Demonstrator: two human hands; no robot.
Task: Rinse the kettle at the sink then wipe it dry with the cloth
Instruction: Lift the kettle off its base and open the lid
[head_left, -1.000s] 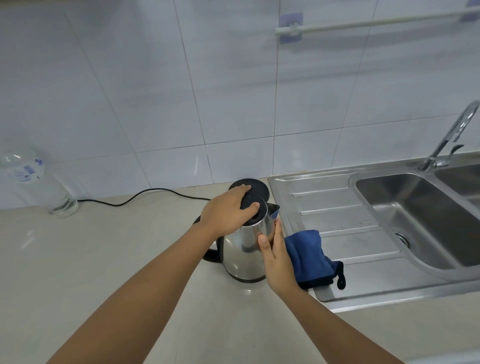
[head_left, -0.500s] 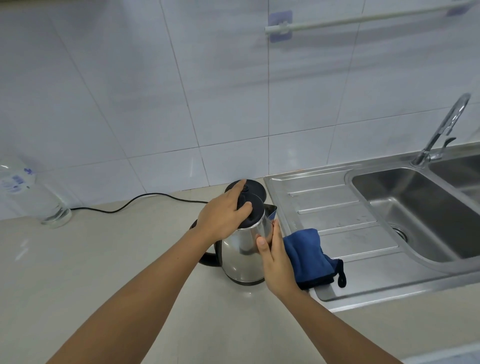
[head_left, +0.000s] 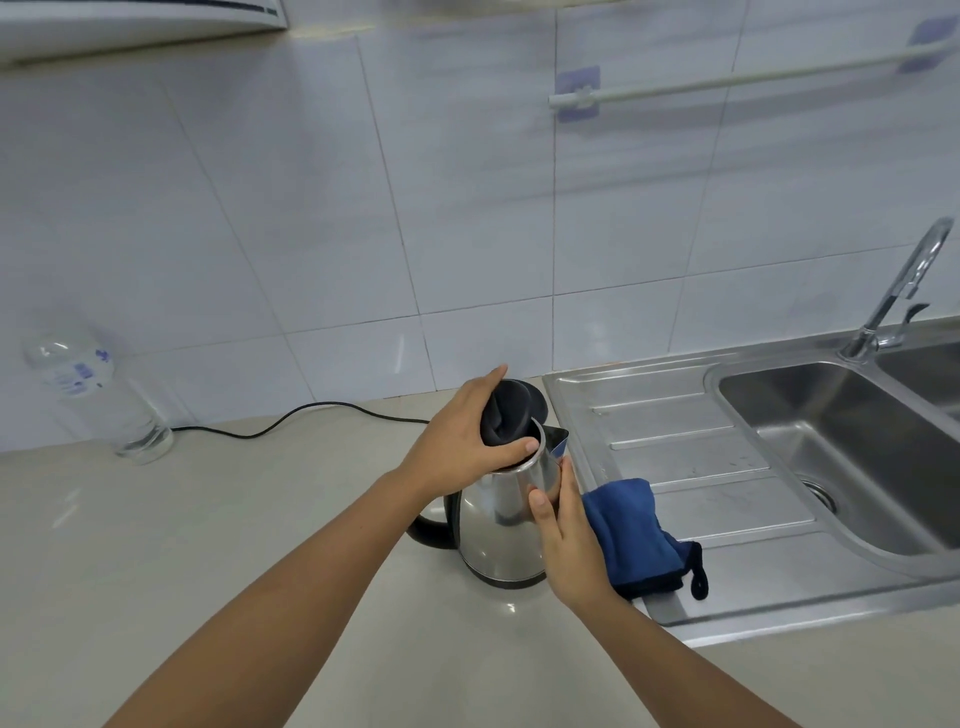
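Kettle (head_left: 493, 525) | on counter (head_left: 260, 519) just left of sink (head_left: 675, 415) | my left hand (head_left: 462, 441) grips its tilted lid (head_left: 506, 415), right hand (head_left: 569, 540) pressed flat on its side | polished steel, stiff, likely slippery when wet | I'd lift by the black handle (head_left: 431, 530) | cloth (head_left: 628, 530) on sink's drainer

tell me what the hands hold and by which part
Left hand grips the lid by its edge; right hand braces the kettle on its side below the spout.
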